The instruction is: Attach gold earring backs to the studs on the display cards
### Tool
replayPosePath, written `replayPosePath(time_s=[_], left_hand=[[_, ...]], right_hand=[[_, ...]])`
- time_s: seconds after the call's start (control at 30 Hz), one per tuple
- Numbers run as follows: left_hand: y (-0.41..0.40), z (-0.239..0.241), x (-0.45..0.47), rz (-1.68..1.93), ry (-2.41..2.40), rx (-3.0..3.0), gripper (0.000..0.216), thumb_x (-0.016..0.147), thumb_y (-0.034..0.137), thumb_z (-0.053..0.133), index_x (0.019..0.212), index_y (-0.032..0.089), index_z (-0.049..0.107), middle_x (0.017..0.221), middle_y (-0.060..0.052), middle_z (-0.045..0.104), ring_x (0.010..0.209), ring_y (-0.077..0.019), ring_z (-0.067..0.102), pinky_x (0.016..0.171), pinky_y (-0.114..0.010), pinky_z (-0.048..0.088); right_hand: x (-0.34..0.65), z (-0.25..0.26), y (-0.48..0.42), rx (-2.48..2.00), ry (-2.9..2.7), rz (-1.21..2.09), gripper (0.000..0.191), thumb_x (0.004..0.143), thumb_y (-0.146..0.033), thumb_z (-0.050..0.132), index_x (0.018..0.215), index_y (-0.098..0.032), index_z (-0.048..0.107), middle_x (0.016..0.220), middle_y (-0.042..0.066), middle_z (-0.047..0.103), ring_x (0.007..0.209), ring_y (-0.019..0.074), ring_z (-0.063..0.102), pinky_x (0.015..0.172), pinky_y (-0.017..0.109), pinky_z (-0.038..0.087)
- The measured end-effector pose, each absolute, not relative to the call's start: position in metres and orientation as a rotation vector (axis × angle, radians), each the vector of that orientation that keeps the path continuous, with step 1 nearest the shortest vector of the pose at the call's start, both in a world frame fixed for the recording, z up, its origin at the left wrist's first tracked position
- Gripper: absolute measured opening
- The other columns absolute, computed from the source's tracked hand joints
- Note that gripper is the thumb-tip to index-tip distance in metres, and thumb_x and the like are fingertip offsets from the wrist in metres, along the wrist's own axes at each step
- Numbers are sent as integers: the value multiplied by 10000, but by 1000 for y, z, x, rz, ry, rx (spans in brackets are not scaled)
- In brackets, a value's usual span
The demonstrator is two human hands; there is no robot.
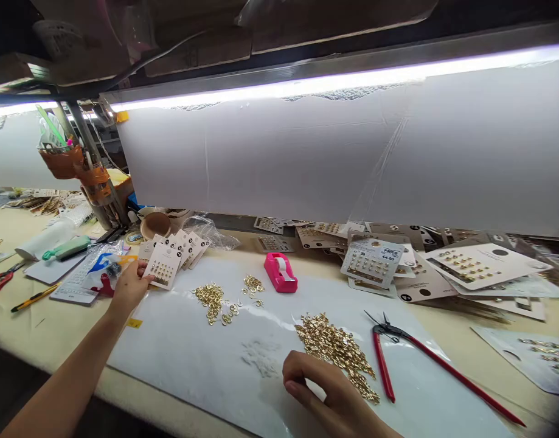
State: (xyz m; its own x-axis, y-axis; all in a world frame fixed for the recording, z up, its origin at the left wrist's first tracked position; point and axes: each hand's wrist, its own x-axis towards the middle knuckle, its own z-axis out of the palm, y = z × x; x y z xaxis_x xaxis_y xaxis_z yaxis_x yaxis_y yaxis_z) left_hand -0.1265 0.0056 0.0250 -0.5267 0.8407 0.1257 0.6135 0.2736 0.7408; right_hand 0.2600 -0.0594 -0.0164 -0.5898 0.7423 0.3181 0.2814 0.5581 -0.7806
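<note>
My left hand (129, 287) is closed on the edge of a white earring card (163, 266) with rows of small gold pieces, at the front of a fanned group of similar cards (190, 248). My right hand (322, 383) hovers low over the white sheet (183, 359), its fingers curled and thumb against the index finger; anything between them is too small or hidden to make out. Just left of it lie small clear pieces (260, 357). Behind it spreads a heap of gold pieces (336, 347). Gold rings (210, 296) lie mid-sheet, with a smaller cluster (253, 283) beside them.
A pink tape dispenser (280, 272) stands at the sheet's back. Red-handled pliers (393, 331) lie right of the gold heap. Carded jewellery (480, 267) is piled along the back right. A yellow cutter (35, 298) and plastic bags (94, 274) lie left, near a metal post (85, 131).
</note>
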Motion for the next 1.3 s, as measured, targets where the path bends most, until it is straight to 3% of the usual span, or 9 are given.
replayPosePath(time_s=[0.13,0.23,0.4,0.63,0.73,0.8,0.9,1.0,1.3], left_hand=[[-21,42,-114,1397,2003,1243,265,731,275,530,989,217,534,943,-49,624,767,-189,623,661,-328,531],[-41,52,-84,1578,1304,747,255,707,195,551,960,175,576,805,-38,599,599,-118,554,532,-246,484],[-66,48,-20,1243,706,81,322,802,156,378,915,-3,634,726,-108,541,436,-28,368,403,-141,369],[-82,35,15,993,490,88,305,789,192,479,964,5,644,755,-121,573,424,-9,352,377,-108,311],[-86,32,16,900,420,150,231,733,201,582,890,52,662,759,-103,589,425,-3,371,380,-100,293],[-89,28,18,831,380,199,242,727,225,600,897,66,664,772,-92,603,420,-7,400,383,-115,320],[-95,19,22,764,362,377,375,777,341,546,1011,67,649,779,-108,650,461,-114,563,448,-250,472],[-99,15,26,805,477,515,415,819,344,481,1002,17,661,849,-185,701,747,-296,689,714,-445,522],[-99,36,35,926,406,404,545,779,498,577,1153,103,617,1171,-186,644,1103,-400,565,877,-587,438]], right_hand=[[258,-3,-62,-775,-2316,708,160,882,-166,461,735,-226,483,662,5,594,574,129,531,518,244,432],[248,13,-58,-781,-2363,566,149,879,-140,458,763,-223,499,677,11,604,581,132,545,525,251,442],[216,41,-35,-784,-2209,447,122,861,-117,459,803,-195,533,700,26,607,588,134,540,518,254,439],[184,63,-22,-633,-2156,164,327,836,-60,456,1126,-175,552,1086,133,615,895,213,602,699,359,518],[180,62,-25,-619,-2206,295,451,811,-72,509,1248,-182,482,1309,168,486,1149,278,497,877,483,479],[181,61,-27,-637,-2130,568,460,806,-64,508,1246,-193,486,1250,145,535,1080,239,548,851,442,512],[187,65,-35,-738,-1907,1022,353,811,-82,499,1138,-200,556,961,61,654,775,150,629,686,320,568],[196,72,-50,-852,-1771,1210,266,807,-135,535,1057,-196,600,864,32,669,744,142,639,673,296,574],[211,54,-74,-1027,-1890,638,279,817,-136,536,1090,-187,560,896,58,656,702,157,623,662,356,572]])
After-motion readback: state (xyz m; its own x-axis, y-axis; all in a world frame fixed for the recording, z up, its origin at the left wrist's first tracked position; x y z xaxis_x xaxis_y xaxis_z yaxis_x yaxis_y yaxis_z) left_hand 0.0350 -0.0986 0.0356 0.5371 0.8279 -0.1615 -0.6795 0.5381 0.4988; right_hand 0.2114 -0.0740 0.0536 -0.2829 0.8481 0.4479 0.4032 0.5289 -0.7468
